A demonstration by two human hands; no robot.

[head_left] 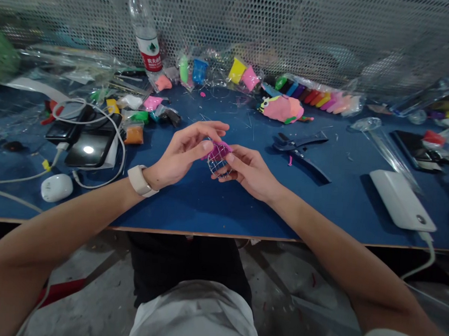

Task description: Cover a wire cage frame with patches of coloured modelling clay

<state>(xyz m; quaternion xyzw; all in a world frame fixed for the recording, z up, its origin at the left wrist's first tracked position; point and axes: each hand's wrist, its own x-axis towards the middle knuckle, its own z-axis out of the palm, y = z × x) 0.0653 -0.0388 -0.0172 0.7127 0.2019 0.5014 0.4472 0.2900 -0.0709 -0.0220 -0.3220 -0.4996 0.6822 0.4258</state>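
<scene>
Near the middle of the blue table, both my hands hold a small rounded wire frame (216, 166) with purple clay (221, 151) on its upper part. My left hand (185, 153) has its thumb and fingers closed at the clay's left edge. My right hand (247, 169) grips the frame from the right, thumb on the near side and fingers beneath. Some of the frame is hidden by my fingers. Behind and to the right lies a pink clay figure (284, 109) with an eye and a yellow-green edge. Blue-handled pliers (302, 149) rest to the right of my right hand, beside a purple scrap (290, 161).
A water bottle (146, 38) stands at the back by the perforated metal panel (292, 31). Bagged coloured clay (322, 99) lines the back. On the left are a black phone (92, 146), a looped white cable and a white case (57, 188). A white power bank (401, 200) lies right.
</scene>
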